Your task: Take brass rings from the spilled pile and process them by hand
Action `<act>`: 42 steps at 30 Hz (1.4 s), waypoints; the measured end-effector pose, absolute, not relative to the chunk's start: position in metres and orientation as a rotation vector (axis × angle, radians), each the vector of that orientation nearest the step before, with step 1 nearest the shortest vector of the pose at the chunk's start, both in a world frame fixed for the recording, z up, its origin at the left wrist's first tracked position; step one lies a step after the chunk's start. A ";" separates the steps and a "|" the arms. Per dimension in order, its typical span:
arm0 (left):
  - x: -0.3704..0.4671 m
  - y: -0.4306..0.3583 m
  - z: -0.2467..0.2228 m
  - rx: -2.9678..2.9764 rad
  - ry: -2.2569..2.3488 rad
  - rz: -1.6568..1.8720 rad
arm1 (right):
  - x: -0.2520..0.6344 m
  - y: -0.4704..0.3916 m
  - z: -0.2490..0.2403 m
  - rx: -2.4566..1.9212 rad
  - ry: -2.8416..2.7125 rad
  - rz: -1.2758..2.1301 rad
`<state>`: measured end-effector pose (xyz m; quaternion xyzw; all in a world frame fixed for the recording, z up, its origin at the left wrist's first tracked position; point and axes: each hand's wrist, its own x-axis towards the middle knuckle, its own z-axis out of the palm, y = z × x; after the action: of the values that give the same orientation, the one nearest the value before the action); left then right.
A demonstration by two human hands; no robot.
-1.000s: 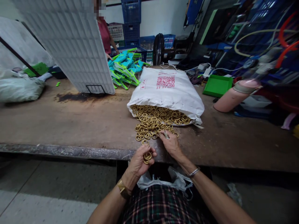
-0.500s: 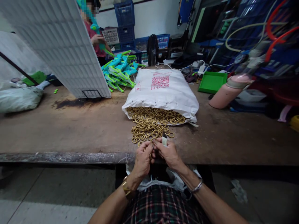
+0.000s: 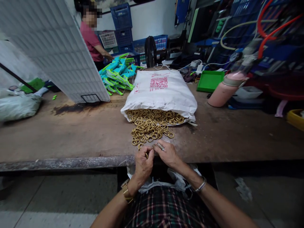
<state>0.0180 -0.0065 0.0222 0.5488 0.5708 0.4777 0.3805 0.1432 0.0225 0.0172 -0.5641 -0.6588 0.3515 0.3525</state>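
Note:
My left hand (image 3: 143, 162) is closed around a gold ring (image 3: 146, 155), part of which shows between the fingers. Close beside it, my right hand (image 3: 168, 155) grips a small, pale, flat tool (image 3: 161, 146); its working end is hidden by the fingers. Both hands are at the table's front edge with their fingertips almost together. Just beyond them lies a loose pile of gold rings (image 3: 150, 129). The rings spill from the open mouth of a white woven sack (image 3: 178, 91) with red print, lying on its side.
On the brown table (image 3: 99, 133) stand a ribbed white panel (image 3: 71, 57), turquoise and green plastic pieces (image 3: 118, 74), a green tray (image 3: 210, 80) and a pink bottle (image 3: 219, 93). A co-worker (image 3: 91, 41) in a red top is behind the panel. Orange hoses (image 3: 261, 47) hang at right.
My fingertips have moved slightly apart, and the tool in my right hand has tilted flatter. The co-worker's arm has lowered towards the plastic pieces. The whole view has shifted a little.

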 end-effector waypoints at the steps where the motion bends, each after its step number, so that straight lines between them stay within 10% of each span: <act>1: 0.018 -0.007 0.022 1.396 1.454 1.215 | 0.142 0.022 0.017 -1.473 -1.719 0.910; 26: 0.011 -0.015 0.020 0.661 0.952 0.963 | 0.136 0.018 0.012 -1.387 -1.475 1.260; 42: 0.005 -0.014 0.018 0.758 1.085 1.047 | 0.138 0.006 0.009 -1.563 -2.239 0.620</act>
<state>0.0047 -0.0140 0.0182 0.3357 0.4802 0.4635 0.6647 0.1381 0.0056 0.0086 -0.5500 -0.7880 0.2181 0.1701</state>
